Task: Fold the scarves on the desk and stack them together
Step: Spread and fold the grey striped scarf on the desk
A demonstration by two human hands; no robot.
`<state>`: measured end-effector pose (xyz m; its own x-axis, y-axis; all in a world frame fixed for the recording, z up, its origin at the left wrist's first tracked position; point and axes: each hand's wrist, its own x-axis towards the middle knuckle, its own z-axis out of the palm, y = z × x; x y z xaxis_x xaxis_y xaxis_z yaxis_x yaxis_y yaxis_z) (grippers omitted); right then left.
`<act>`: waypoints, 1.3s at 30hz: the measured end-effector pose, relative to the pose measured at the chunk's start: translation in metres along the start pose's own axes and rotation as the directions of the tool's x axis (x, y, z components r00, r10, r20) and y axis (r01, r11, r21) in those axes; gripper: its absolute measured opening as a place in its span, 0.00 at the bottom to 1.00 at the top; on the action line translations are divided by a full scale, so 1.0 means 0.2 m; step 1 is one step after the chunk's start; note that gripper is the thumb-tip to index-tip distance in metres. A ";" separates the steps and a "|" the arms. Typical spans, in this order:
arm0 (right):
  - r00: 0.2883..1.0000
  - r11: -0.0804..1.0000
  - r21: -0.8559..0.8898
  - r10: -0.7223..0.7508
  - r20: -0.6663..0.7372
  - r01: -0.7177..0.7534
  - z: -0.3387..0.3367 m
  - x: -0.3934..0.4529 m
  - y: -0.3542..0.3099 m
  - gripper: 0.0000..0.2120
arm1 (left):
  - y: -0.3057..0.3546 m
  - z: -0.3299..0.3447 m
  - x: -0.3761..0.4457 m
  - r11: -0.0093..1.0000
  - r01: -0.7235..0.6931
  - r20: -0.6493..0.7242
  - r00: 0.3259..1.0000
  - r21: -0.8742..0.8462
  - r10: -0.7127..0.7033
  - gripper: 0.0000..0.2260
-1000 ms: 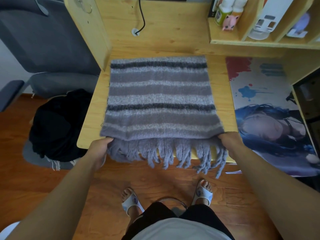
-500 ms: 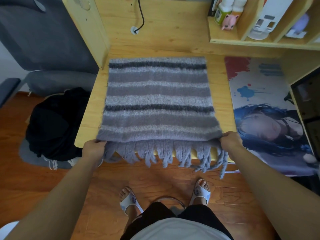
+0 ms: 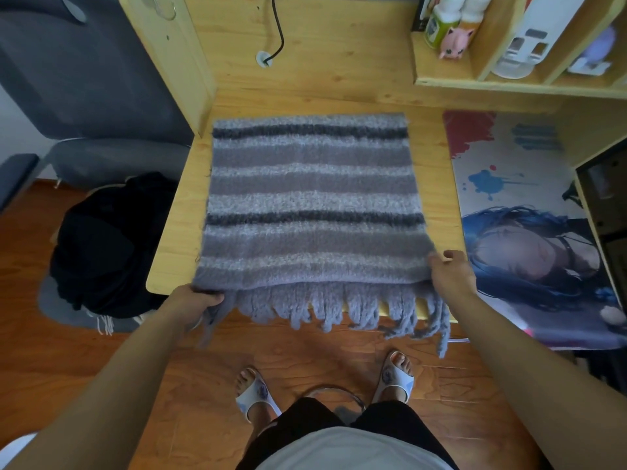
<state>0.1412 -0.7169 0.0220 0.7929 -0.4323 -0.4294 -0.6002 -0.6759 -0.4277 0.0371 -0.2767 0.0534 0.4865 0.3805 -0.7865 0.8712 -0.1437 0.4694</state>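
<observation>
A grey and purple striped scarf lies folded flat on the wooden desk, its fringe hanging over the near edge. My left hand grips the scarf's near left corner at the desk edge. My right hand holds the near right corner, thumb on top of the fabric. A dark scarf or garment with white tassels lies heaped on a seat to the left of the desk.
A printed desk mat covers the desk's right part. Shelves with bottles and a pink figure stand at the back right. A black cable runs down the back panel. A grey chair stands at the left.
Both hands kept hold of the near corners; the left one has slid slightly down and inward at the desk edge, and the right thumb now shows on top of the fabric.
</observation>
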 end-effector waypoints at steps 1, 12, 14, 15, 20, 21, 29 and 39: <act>0.998 0.998 -0.032 -0.046 0.048 0.047 0.01 -0.02 0.00 0.27 | 0.00 0.00 0.01 1.000 -0.004 0.037 0.999 -0.008 0.004 0.16; 0.981 0.962 -0.266 -0.003 0.193 0.055 0.05 -0.12 -0.02 0.17 | 0.13 0.05 0.03 0.901 0.058 0.095 0.995 -0.430 -0.019 0.26; 0.966 0.943 -0.332 0.052 0.254 0.037 0.07 -0.17 0.01 0.15 | 0.14 0.05 0.04 0.856 0.039 0.089 0.996 -0.515 0.008 0.26; 0.953 0.927 -0.374 0.090 0.289 0.026 0.07 -0.20 0.02 0.13 | 0.15 0.05 0.04 0.854 0.027 0.068 0.998 -0.520 0.010 0.24; 0.984 0.872 -0.489 0.062 0.166 0.028 0.01 -0.27 0.04 0.15 | 0.12 0.03 0.10 0.990 -0.132 -0.198 0.973 -0.054 0.119 0.11; 0.995 0.893 -0.447 -0.005 0.100 0.049 0.01 -0.28 0.04 0.16 | 0.11 0.02 0.10 0.977 -0.144 -0.264 0.947 0.158 0.183 0.12; 0.945 0.954 0.028 0.292 0.148 -0.299 0.11 -0.37 0.17 0.26 | 0.07 0.09 0.06 0.972 -0.224 -0.257 0.938 0.065 0.233 0.08; 0.968 0.892 0.377 0.213 0.136 -0.250 0.07 -0.37 0.18 0.06 | 0.04 0.04 0.11 0.993 -0.121 -0.261 0.958 0.005 0.118 0.10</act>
<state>0.0597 -0.7023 0.0273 0.6248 -0.4816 -0.6146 -0.7729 -0.2698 -0.5743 0.0548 -0.2773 0.0369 0.5519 0.5859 -0.5934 0.8062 -0.1931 0.5592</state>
